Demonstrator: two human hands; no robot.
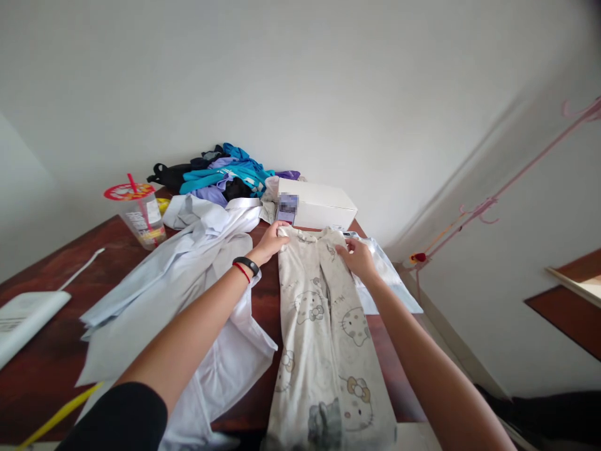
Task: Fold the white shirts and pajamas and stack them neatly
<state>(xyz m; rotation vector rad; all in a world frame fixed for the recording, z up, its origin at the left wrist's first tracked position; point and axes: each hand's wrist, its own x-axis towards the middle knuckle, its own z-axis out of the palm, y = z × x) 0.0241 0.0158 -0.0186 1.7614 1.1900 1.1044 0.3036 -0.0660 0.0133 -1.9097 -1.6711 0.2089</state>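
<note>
A cream garment with a grey-and-tan cartoon cat print (310, 307) lies lengthwise before me, a long fold running down it. Whether it is a top or trousers I cannot tell. My left hand (271, 243), with a black band and a red string at the wrist, pinches its far left corner. On the far right edge, my right hand (357, 255) is closed with thumb and fingertips on the cloth. Partly under my right hand and forearm lies a pale blue-and-white folded cloth (387, 275). White shirts (188, 269) are spread left of the garment, partly behind my left arm.
On the dark red table (42, 260) stand a plastic cup with a straw (141, 219) and a white box (319, 203), a phone (287, 208) leaning on it. A heap of clothes (225, 172) lies by the wall. A white device (32, 319) is at left; a pink hook rack (511, 181) at right.
</note>
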